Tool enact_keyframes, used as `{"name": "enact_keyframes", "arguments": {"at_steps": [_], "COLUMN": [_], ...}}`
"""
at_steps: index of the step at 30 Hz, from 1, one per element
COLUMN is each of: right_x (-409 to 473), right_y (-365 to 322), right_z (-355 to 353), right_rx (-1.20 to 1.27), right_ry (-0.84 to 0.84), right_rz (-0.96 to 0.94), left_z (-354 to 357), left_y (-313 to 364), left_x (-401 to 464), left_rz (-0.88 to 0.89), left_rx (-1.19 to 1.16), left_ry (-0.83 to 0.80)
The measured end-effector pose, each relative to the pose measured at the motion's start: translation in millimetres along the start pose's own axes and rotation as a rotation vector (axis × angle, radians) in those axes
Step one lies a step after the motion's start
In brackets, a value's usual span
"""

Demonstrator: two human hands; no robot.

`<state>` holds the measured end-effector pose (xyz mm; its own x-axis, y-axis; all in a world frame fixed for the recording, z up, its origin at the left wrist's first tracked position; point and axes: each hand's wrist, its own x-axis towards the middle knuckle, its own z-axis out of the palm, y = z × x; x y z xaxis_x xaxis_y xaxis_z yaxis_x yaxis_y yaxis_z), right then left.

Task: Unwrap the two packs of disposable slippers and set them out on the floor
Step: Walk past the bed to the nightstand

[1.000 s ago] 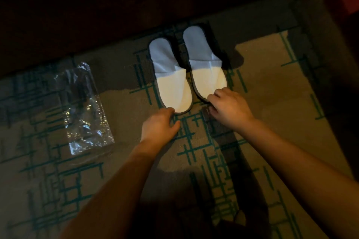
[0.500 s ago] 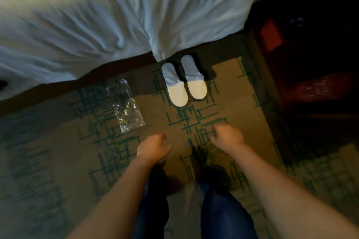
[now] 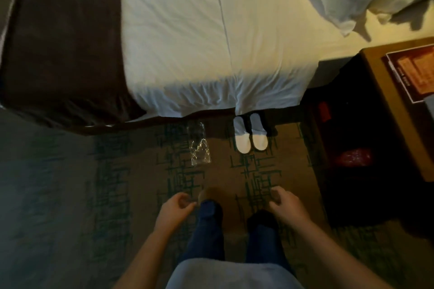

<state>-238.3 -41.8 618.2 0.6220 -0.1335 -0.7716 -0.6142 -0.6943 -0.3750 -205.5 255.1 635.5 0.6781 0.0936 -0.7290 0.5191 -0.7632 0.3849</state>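
— What has moved since a second ago?
— I have stood up, and my hands have left the slippers (image 3: 250,135).
— Your hands now?
— My left hand (image 3: 172,212) and right hand (image 3: 285,205) hang loosely curled, holding nothing. The slippers sit side by side at the bed (image 3: 211,54) edge, the plastic wrapper (image 3: 199,148) lying near them on the carpet (image 3: 117,183).

White slippers (image 3: 250,135), tan carpet (image 3: 220,171) with green crosshatch, white sheet (image 3: 199,42)
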Motion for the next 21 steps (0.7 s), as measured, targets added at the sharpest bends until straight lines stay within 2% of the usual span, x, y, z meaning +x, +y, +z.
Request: {"name": "enact_keyframes", "arguments": {"at_steps": [8,14,21], "right_x": [-22.1,-12.1,4.0], "right_y": [-16.0,-21.2,-44.6], "right_z": [9.9,12.1,26.8], "right_rx": [0.066,-0.181,-0.566], "right_ry": [-0.015,-0.111,-0.285], "right_rz": [-0.048,-0.121,-0.301], "left_z": [-22.8,14.8,89.8], "left_y": [-76.5,-120.1,-141.0], "left_x": [-59.7,-103.6,-151.7], "left_rz": [-0.135,-0.359,-0.608], "left_rx": [-0.174,-0.357,-0.831], "left_ry": [0.159,0.273,0.44]}}
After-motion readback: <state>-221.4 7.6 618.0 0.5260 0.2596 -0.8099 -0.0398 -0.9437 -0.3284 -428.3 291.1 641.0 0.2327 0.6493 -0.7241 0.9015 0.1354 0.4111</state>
